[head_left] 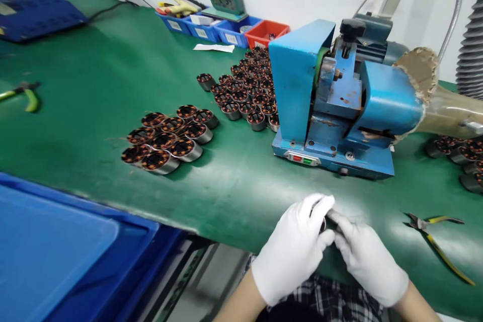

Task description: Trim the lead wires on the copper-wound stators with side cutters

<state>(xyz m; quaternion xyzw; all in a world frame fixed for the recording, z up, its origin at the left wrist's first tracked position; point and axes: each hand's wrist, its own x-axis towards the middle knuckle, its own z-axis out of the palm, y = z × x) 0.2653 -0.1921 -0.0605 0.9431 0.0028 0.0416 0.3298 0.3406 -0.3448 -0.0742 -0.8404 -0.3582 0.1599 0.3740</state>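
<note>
Both of my hands wear white gloves and meet in front of the blue grinding machine [332, 105]. My left hand [294, 246] is closed around a motor stator [323, 225]; only a slice of its shiny metal rim shows between the fingers. From the other side my right hand [368, 256], fingers bent and the tips greyed, closes on the same part. Most of that part is hidden by the gloves. To the left stands a group of motor stators [184, 148], metal rings with copper windings. A larger cluster of them [241, 95] sits beside the machine.
Yellow-handled cutters [426, 224] lie right of my hands, green-handled pliers [26, 93] far left. Blue bins [230, 35], a red bin [264, 35] and a clock [225, 0] line the wall. More stators [471, 181] stand at right. A blue crate [56, 251] adjoins the table's front edge.
</note>
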